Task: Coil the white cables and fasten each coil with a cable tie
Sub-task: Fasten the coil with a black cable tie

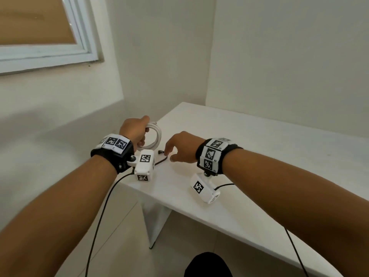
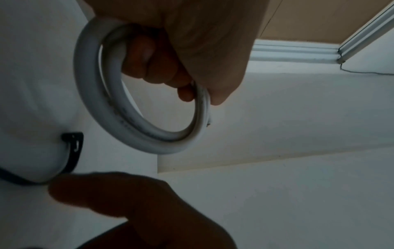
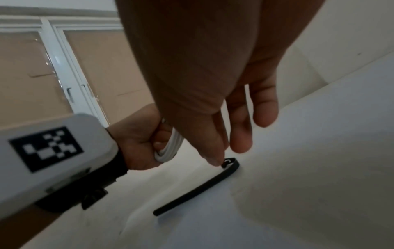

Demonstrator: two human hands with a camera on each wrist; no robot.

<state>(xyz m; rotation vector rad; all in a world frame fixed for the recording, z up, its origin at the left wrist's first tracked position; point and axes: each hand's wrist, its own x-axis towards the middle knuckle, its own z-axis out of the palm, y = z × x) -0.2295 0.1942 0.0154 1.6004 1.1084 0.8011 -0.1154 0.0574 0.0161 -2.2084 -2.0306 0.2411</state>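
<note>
Cable coil (image 1: 153, 136) in left hand (image 1: 133, 131)

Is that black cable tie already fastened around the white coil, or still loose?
Loose. The cable tie lies unlooped on the table, apart from the coil the left hand grips.

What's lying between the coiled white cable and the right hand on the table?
The black cable tie lies on the white table, between the coiled white cable gripped by the left hand and the right hand; the head view shows it.
</note>
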